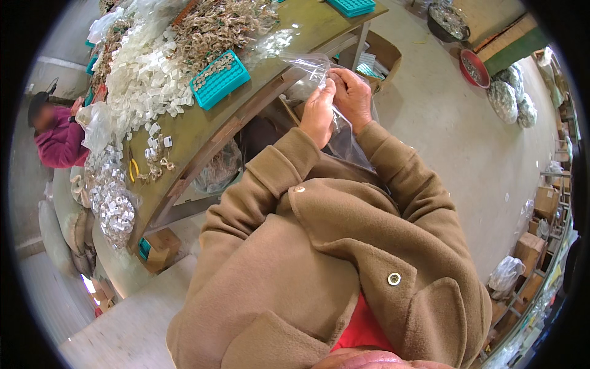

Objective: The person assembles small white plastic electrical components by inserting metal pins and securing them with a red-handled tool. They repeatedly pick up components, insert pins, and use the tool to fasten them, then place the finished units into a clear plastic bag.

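Observation:
Close together in front of my chest, both hands grip a clear plastic bag. My left hand pinches its upper edge with thumb and fingers. My right hand is closed on the same bag just to the right, fingers curled. The bag's film sticks out beyond the fingertips toward the table and hangs down between my wrists. It looks crumpled; I cannot make out anything inside. Nearest to my hands on the table is a teal tray with small round beige pieces on top.
Heaps of translucent packets and beige looped pieces cover the table's far part. Yellow-handled pliers lie at left. Across the table is a person in purple. A carton, a red basin and filled sacks stand on the floor.

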{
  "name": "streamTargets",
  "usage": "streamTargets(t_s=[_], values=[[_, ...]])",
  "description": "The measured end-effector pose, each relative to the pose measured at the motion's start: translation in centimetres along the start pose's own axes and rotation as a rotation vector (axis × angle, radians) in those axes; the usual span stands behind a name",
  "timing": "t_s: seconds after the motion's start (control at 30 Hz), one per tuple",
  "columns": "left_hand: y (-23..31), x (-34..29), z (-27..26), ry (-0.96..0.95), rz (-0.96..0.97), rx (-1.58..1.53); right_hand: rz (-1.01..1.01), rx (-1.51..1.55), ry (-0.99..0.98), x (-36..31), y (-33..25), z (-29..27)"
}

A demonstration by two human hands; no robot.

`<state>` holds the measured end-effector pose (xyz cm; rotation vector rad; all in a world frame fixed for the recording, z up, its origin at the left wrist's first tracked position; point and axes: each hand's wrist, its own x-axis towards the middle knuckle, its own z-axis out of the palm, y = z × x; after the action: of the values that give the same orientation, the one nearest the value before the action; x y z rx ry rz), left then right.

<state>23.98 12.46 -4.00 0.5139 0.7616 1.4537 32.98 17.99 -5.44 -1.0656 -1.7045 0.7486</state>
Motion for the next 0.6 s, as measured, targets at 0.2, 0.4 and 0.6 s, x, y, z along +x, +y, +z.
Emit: streamTargets(t_s=[0.2, 0.4, 0.6], values=[[1.5, -0.8, 0.5, -0.064, -0.127, -0.236, -0.09, -0.129, -0.074, -2.9, -2.1, 0.0], [1.5, -1.3, 1.0, -0.109, -0.129, -0.24, 0.082, 0.082, 0.014, -1.1, -0.2, -0.8], [1.8, -1.7, -3.1, 0.095, -0.092, 0.047, 0.237, 0.565, 0.089, 2.5, 2.5, -5.4]])
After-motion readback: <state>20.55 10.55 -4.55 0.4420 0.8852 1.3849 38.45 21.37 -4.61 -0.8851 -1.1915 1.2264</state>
